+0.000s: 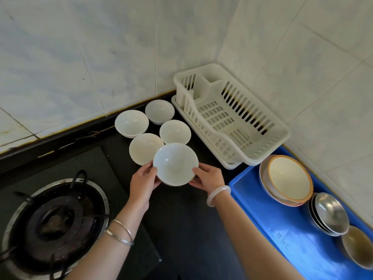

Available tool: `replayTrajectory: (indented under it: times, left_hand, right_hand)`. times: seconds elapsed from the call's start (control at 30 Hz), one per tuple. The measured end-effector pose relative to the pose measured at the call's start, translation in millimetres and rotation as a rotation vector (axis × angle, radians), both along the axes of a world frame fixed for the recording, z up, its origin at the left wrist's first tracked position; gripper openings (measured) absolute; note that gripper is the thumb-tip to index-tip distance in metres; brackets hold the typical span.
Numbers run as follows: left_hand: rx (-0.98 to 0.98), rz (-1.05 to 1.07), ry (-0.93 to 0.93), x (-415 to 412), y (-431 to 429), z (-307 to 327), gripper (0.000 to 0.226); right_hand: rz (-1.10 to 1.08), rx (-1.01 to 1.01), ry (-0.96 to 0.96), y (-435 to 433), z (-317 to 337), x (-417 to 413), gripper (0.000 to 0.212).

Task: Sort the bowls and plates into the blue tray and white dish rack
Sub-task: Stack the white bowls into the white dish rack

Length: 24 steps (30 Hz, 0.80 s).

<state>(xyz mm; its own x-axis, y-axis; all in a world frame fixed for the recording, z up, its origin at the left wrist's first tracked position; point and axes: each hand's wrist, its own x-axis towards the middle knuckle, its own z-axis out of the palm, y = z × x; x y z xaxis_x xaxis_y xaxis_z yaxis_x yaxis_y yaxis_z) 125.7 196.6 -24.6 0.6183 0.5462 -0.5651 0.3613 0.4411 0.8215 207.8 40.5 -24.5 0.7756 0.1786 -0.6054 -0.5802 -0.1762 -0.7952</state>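
I have the white bowl (175, 164) held just above the tabletop (181, 219), tipped slightly toward me. It is smooth, glossy and round. My left hand (143, 179) grasps its left edge and my right hand (209, 177) its right edge, fingers curled under the rim on both sides.

Just behind it stand four bowls (175, 131) of the same plain white glaze, upright and clustered. The nearest one's rim is partly hidden by the one I hold.

To the right, in the corner, sits the rack (218, 116) — white plastic, slotted walls, a grid floor, a cup pocket at the far end. Nearer me along the wall lies the tray (262, 209), shiny blue plastic. In it an orange-rimmed bowl (288, 177) leans nested in others, then stacked steel bowls (331, 213), then a brownish bowl (357, 245) at the picture's edge. Raised writing on the tray floor is upside down to me, and I cannot read it.

The tabletop is dark and matte. A gas burner (54, 217), black and grimy inside a steel ring, is set into it at left. Pale marbled tiles (80, 57) cover both walls.
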Motion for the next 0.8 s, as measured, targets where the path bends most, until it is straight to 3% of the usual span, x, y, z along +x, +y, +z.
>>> replayTrajectory:
  times: [0.23,0.33,0.67,0.8]
  left_hand:
    - [0.023,-0.108,-0.120,83.1,-3.9,50.5,0.026]
    - [0.030,-0.147,-0.137,127.5,-11.1,67.0,0.024]
    - [-0.052,-0.261,-0.114,273.3,-37.8,60.1,0.038]
    - [-0.036,-0.305,-0.071,315.2,-43.5,34.1,0.037]
  right_hand:
    - [-0.103,0.031,-0.161,-19.9,63.0,70.0,0.016]
    - [-0.156,0.030,-0.196,-28.2,77.2,107.4,0.019]
    - [-0.241,-0.005,-0.124,-42.2,63.1,233.9,0.007]
    - [-0.269,-0.017,-0.054,-38.6,45.3,261.9,0.027]
